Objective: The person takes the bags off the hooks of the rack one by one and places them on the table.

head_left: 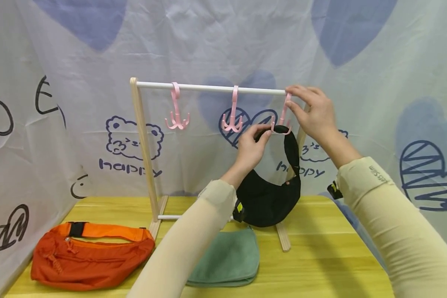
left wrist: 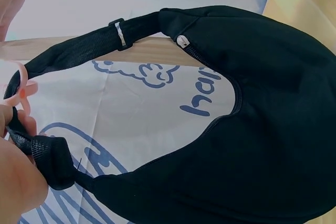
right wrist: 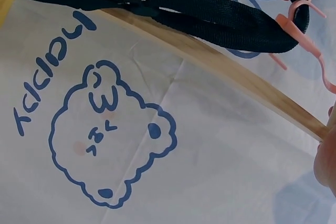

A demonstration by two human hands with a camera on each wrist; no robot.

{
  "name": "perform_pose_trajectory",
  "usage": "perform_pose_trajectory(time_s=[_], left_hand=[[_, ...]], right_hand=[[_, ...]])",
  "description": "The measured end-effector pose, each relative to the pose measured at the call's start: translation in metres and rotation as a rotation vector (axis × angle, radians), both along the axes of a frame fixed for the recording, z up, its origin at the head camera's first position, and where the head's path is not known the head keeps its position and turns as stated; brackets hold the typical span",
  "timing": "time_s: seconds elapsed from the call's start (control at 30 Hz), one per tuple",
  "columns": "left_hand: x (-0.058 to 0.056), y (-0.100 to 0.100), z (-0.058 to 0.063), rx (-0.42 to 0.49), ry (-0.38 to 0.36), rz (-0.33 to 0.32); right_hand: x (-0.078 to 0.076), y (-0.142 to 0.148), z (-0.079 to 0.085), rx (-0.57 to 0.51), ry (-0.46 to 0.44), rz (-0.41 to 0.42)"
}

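Observation:
A black crossbody bag (head_left: 272,203) hangs at the right end of the rack, its strap (left wrist: 89,48) looped over the lower prongs of a pink hook (head_left: 284,109). My left hand (head_left: 250,149) pinches the strap just left of those prongs. Higher up, my right hand (head_left: 314,111) holds the top of the same hook between thumb and fingers, at the white rail (head_left: 205,87). In the right wrist view the strap bends through the curved prong (right wrist: 300,34). The bag's body hangs below both hands, over the rack's foot.
Two more pink hooks, one on the left (head_left: 176,107) and one mid-rail (head_left: 234,109), hang from the rail. A wooden post (head_left: 145,149) supports the left end. On the yellow table (head_left: 320,248) lie an orange waist bag (head_left: 93,265) and a green pouch (head_left: 231,256), partly behind my left sleeve.

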State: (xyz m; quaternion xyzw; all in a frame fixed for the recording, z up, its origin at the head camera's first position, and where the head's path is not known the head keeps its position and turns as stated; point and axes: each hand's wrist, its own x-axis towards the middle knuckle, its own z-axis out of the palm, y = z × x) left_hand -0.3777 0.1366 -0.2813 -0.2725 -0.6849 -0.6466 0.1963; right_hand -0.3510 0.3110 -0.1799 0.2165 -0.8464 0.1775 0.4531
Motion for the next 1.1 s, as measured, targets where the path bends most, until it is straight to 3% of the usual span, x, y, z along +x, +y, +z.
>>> perform_pose_trajectory(time_s=[0.5, 1.1], left_hand=[[-0.002, -0.001, 0.002, 0.048, -0.018, 0.001], [0.000, 0.001, 0.010, 0.094, -0.111, 0.003]], right_hand=[[0.002, 0.001, 0.000, -0.006, 0.003, 0.018], [0.000, 0.003, 0.000, -0.013, -0.027, 0.010]])
